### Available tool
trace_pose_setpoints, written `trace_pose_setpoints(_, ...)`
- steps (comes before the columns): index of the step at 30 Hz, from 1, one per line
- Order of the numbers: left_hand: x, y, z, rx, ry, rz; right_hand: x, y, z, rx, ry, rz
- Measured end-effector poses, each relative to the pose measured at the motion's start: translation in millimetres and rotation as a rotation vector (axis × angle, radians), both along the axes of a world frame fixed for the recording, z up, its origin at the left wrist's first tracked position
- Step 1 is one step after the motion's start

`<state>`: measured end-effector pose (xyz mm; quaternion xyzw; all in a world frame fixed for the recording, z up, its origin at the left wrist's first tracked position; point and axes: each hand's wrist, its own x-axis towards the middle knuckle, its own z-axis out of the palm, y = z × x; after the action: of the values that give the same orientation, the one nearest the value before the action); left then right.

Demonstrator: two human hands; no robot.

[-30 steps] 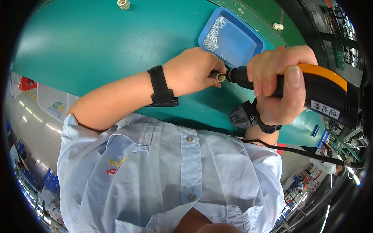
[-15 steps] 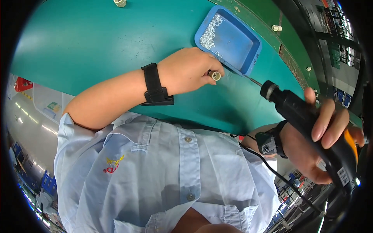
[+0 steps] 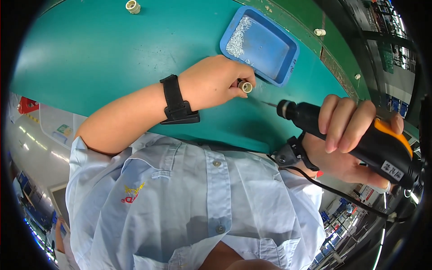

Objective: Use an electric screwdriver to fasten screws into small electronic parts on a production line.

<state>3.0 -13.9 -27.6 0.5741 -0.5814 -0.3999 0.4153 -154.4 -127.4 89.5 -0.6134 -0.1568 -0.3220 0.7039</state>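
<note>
My left hand (image 3: 218, 81) is closed around a small cream-coloured cylindrical fitting (image 3: 245, 87), whose open round end faces right, out past the thumb and fingertips. My right hand (image 3: 344, 130) grips a black and orange electric screwdriver (image 3: 310, 118). Its thin bit points left toward the fitting, with a gap between them. Just beyond my left hand lies a blue plastic tray (image 3: 281, 81), with a heap of small silvery screws (image 3: 238, 40) along its left side.
Another cream fitting (image 3: 132, 6) stands at the far left of the green table (image 3: 103, 54). More small pale fittings (image 3: 320, 32) sit on the green strip past the tray. A black cable (image 3: 337, 194) runs below my right wrist.
The screwdriver has moved left in my right hand and its bit has come away from the tray edge toward the fitting. My left hand keeps hold of the fitting.
</note>
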Motion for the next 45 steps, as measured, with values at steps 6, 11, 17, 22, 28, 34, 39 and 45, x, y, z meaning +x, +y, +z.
trace_pose_setpoints(6,1,-2,-1,-0.012,0.002,-0.002,17,-1,-21,-0.075,0.018,-0.006)
trace_pose_setpoints(11,2,-4,3,0.012,-0.006,-0.008,22,-1,-31,-0.076,0.048,-0.054)
trace_pose_setpoints(17,1,-2,2,0.015,-0.012,-0.008,26,-2,-31,-0.079,0.071,-0.027)
trace_pose_setpoints(22,-1,-2,3,0.012,-0.002,-0.001,33,1,-26,-0.03,0.106,0.024)
trace_pose_setpoints(28,0,-2,3,0.001,0.006,-0.001,39,6,-22,0.007,0.153,-0.003)
trace_pose_setpoints(34,0,-2,4,0.015,-0.006,0.001,38,8,-22,-0.013,0.16,-0.021)
trace_pose_setpoints(39,-1,-1,4,0.024,-0.008,-0.001,34,8,-23,-0.022,0.155,-0.023)
trace_pose_setpoints(45,-2,0,2,0.016,-0.013,0.003,29,1,-24,-0.034,0.159,0.013)
